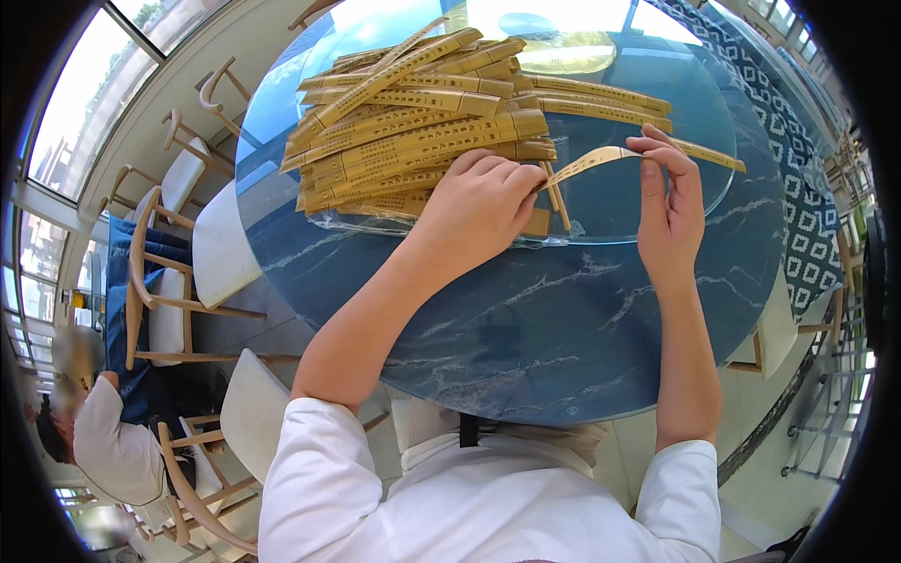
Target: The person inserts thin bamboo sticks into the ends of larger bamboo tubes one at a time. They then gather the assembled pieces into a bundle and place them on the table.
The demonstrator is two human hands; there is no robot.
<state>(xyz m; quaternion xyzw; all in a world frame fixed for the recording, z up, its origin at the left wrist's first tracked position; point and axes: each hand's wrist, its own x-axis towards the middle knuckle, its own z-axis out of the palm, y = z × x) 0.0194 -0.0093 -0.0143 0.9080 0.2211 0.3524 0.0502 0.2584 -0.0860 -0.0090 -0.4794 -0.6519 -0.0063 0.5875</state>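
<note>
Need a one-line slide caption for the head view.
Both hands, left and right, hold one tan paper sleeve over a pile of sleeves on a blue marbled round table.

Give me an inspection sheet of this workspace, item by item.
Surface: round blue marbled table with a glass turntable on it.
Job's things: pile of tan paper-sleeved chopsticks on clear plastic; one single sleeve held between both hands.
Clutter: nothing seen.
Grippers: left hand curled on one end of the sleeve; right hand pinches it with its fingers.
Cables: nothing seen.
Surroundings: wooden chairs, windows, patterned cloth, another person seated lower left.
</note>
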